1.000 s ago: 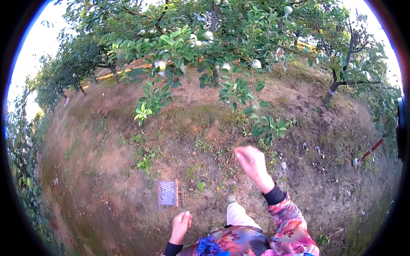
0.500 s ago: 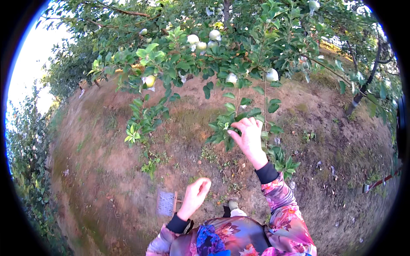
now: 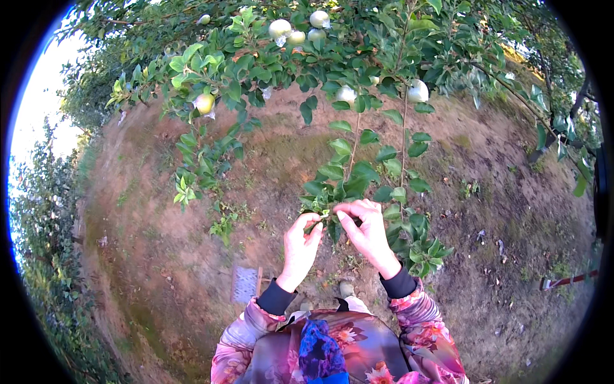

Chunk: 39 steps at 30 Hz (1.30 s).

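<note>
A leafy apple shoot (image 3: 353, 150) hangs down from the branch in front of me, with a cluster of green leaves at its lower end. My left hand (image 3: 299, 253) pinches the pale young shoot tip (image 3: 325, 213) from the left side. From the right, my right hand (image 3: 371, 238) has thumb and forefinger closed on the same leafy end, close to the left fingertips. Exactly which leaf or bit of stem lies between the fingers is too small to make out. A second leafy shoot (image 3: 403, 137) hangs just right of my right hand.
Several pale green apples (image 3: 280, 29) with scraps of clear film hang above. Another apple (image 3: 204, 103) hangs at the left, and one (image 3: 417, 91) at the right. On the bare soil (image 3: 268, 173) stands a small stool (image 3: 245, 284). A red-and-white bar (image 3: 569, 280) lies right.
My left hand has risen from low down to the shoot tip. My right hand has come slightly lower, and the hanging shoot's end is now lower and between both hands.
</note>
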{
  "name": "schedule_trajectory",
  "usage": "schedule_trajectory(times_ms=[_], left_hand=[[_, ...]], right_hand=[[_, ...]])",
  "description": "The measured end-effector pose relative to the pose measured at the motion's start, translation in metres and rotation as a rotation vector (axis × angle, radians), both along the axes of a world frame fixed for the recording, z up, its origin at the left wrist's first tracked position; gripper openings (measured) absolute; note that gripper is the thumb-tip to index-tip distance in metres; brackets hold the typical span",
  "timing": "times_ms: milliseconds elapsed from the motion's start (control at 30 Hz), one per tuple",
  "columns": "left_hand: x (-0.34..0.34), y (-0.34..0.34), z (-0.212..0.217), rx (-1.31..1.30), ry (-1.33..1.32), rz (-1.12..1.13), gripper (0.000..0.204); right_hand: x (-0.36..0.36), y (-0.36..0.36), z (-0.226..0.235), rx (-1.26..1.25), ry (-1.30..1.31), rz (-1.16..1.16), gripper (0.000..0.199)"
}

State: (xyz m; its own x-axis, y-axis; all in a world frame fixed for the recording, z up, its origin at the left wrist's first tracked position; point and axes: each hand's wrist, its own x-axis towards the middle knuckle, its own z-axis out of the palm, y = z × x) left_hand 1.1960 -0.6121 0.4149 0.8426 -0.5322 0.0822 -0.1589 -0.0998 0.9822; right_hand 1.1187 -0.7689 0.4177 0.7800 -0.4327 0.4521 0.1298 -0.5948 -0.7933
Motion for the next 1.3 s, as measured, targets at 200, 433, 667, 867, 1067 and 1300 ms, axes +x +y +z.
schedule_trajectory(times_ms=[200, 433, 667, 867, 1067, 1300], left_hand=[[-0.001, 0.009, -0.014, 0.069, -0.191, -0.039, 0.019], [0.011, 0.017, -0.01, 0.059, -0.23, -0.099, 0.018], [0.011, 0.017, 0.0, 0.139, -0.252, -0.151, 0.017], [0.024, 0.018, -0.005, 0.093, -0.24, -0.135, 0.029], [0.03, 0.018, -0.001, 0.133, -0.246, -0.158, 0.031], [0.035, 0.016, -0.001, 0.143, -0.215, -0.192, 0.031]], right_hand=[[0.009, 0.007, 0.02, -0.081, 0.024, -0.031, 0.016], [-0.01, 0.029, 0.013, -0.109, 0.058, -0.171, 0.007], [-0.03, 0.05, 0.0, -0.144, 0.0, -0.341, 0.004], [-0.02, 0.046, -0.006, 0.051, -0.062, -0.411, 0.013], [-0.007, 0.045, 0.018, -0.336, -0.024, -0.362, 0.036], [0.013, 0.038, 0.01, -0.433, -0.043, -0.347, 0.028]])
